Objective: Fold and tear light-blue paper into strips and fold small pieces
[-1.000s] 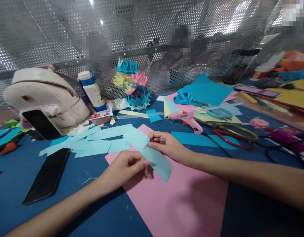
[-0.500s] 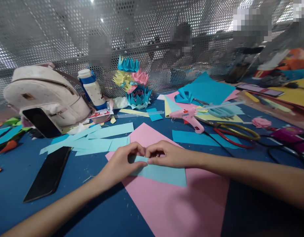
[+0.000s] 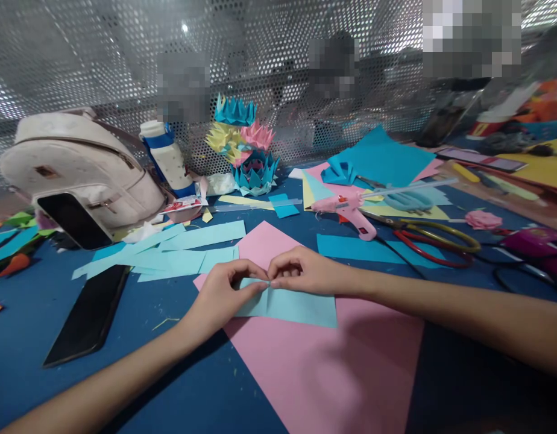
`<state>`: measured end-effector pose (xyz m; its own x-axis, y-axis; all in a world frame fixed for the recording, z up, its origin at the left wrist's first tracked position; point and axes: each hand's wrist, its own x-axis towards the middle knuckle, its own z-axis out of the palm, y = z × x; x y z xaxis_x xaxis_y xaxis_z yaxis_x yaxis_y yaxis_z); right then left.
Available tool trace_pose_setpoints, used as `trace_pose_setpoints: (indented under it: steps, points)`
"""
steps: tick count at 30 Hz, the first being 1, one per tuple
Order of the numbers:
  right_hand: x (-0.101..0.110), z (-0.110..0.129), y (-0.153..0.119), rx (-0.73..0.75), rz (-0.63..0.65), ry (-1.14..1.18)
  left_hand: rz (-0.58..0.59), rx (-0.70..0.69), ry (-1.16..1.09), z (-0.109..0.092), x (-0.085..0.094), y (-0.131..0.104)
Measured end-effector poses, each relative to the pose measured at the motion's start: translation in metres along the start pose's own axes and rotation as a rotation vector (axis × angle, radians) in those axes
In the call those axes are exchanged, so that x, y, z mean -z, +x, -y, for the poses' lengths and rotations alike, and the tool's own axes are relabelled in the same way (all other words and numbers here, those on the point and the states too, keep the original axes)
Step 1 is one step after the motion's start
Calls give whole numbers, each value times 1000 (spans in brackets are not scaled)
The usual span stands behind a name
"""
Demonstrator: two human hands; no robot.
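Observation:
A light blue paper strip point(image 3: 301, 307) is held over a large pink paper sheet point(image 3: 314, 374). My left hand point(image 3: 226, 292) pinches the strip's upper edge between thumb and forefinger. Right beside it, my right hand point(image 3: 301, 271) pinches the same edge, the fingertips of both hands nearly touching. A vertical crease shows in the strip below the fingertips. More light blue strips point(image 3: 170, 262) lie overlapping to the left, partly on a black phone point(image 3: 86, 319).
A pink glue gun point(image 3: 346, 211), scissors with red and yellow handles point(image 3: 434, 238) and a blue strip point(image 3: 378, 248) lie to the right. Behind stand folded paper flowers point(image 3: 246, 144), a bottle point(image 3: 167, 160) and a white backpack point(image 3: 75, 163) with another phone point(image 3: 75, 220) against it.
Both pinching hands have risen slightly with the strip, and their fingertips have come closer together. A crease below them now shows clearly. The view has shifted a little.

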<state>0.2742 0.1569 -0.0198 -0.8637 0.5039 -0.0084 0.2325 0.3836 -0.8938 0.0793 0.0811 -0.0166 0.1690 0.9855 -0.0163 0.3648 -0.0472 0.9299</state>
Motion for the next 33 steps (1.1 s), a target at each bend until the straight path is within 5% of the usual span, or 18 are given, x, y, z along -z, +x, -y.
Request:
trace_pose_setpoints:
  steps: [24,33]
  points:
    - [-2,1,-2,58,-7,34,-10,65,-47,-6,-1,-2]
    - [4,3,0,-51,-8,112,142,39,184,-5,16,3]
